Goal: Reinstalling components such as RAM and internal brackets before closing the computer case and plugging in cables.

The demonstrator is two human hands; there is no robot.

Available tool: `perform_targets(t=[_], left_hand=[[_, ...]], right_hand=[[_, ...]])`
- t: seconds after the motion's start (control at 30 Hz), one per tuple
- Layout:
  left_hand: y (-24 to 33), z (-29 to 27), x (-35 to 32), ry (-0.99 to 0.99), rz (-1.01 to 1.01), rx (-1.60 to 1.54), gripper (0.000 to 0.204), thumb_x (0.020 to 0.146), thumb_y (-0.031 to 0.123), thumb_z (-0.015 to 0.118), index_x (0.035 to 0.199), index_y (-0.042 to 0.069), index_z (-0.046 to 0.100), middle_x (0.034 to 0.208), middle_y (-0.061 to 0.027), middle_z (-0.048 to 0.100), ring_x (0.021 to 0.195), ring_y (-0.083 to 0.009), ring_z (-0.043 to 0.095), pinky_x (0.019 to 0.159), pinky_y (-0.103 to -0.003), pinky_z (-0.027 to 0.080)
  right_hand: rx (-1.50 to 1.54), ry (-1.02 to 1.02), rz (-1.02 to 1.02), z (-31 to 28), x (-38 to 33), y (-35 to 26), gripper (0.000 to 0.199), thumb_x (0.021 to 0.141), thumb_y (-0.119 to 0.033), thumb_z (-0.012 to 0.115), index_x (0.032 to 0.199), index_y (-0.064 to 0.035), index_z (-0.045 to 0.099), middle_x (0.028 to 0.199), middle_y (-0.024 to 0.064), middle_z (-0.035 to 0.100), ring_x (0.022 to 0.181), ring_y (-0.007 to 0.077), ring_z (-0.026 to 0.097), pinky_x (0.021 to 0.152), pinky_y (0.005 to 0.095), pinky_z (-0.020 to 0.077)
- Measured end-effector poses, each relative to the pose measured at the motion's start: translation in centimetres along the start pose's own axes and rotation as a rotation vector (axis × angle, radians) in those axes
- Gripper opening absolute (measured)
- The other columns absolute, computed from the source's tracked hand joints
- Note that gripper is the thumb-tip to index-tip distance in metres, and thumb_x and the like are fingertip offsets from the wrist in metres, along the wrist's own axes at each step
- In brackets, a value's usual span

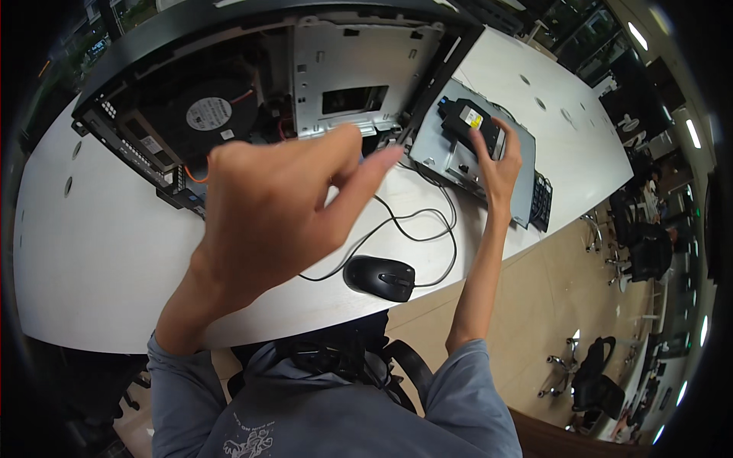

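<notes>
An opened black desktop computer case [328, 61] lies in front of me, with a round fan [210, 114] and a silver metal bracket [359, 57] inside. My left hand [279, 198] is raised close to the camera, before the near edge of the case. Its fingers are curled and the thumb points right; the fingertips are hidden, so anything in them is out of sight. Right of the case, my right hand [500, 160] grips a small black box-shaped part [462, 122] with a yellow and white label. That part is over a grey metal panel [443, 164].
A black computer mouse [379, 278] sits near the table's front edge, its cable looping behind it. A black keyboard [541, 202] shows partly from under the grey panel. The white table [92, 275] curves around me. Office chairs [599, 378] stand on the floor to the right.
</notes>
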State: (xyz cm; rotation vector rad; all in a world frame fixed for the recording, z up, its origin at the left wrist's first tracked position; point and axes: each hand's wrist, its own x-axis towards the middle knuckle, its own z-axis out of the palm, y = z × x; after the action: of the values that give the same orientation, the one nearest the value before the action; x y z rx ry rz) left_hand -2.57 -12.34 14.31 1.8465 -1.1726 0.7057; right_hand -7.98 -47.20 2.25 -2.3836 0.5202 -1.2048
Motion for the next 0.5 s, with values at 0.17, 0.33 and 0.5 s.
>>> perform_targets(t=[0.17, 0.33, 0.5], left_hand=[[-1.9, 1.0, -5.2, -0.165, 0.355, 0.06, 0.033, 0.072, 0.019, 0.085, 0.058, 0.012, 0.056, 0.046, 0.0045, 0.042, 0.038, -0.0112, 0.034, 0.042, -0.026, 0.024], [-5.9, 1.6, -11.7, -0.179, 0.354, 0.093, 0.036, 0.069, 0.014, 0.085, 0.053, 0.013, 0.052, 0.046, 0.0039, 0.04, 0.04, -0.0112, 0.035, 0.044, -0.026, 0.024], [-7.6, 1.5, -13.2, -0.141, 0.314, 0.047, 0.039, 0.066, 0.01, 0.084, 0.05, 0.013, 0.049, 0.046, 0.0037, 0.04, 0.04, -0.0114, 0.034, 0.044, -0.026, 0.026]], right_hand=[[-0.077, -0.263, -0.075, -0.5, 2.6, 3.7, 0.103, 0.057, -0.054, 0.09, 0.141, -0.0101, 0.049, 0.143, 0.0218, 0.048, 0.135, 0.0364, 0.042, 0.113, 0.0479, 0.0329], [-0.096, -0.61, 0.039, -1.7, 5.4, 5.9, 0.116, 0.047, -0.055, 0.092, 0.145, -0.0142, 0.045, 0.141, 0.0241, 0.046, 0.132, 0.0405, 0.041, 0.112, 0.0485, 0.0341], [-0.192, -0.634, 0.021, -2.3, 5.6, 4.0, 0.11, 0.048, -0.046, 0.091, 0.142, -0.0132, 0.044, 0.134, 0.0189, 0.047, 0.129, 0.0381, 0.039, 0.11, 0.0492, 0.0354]])
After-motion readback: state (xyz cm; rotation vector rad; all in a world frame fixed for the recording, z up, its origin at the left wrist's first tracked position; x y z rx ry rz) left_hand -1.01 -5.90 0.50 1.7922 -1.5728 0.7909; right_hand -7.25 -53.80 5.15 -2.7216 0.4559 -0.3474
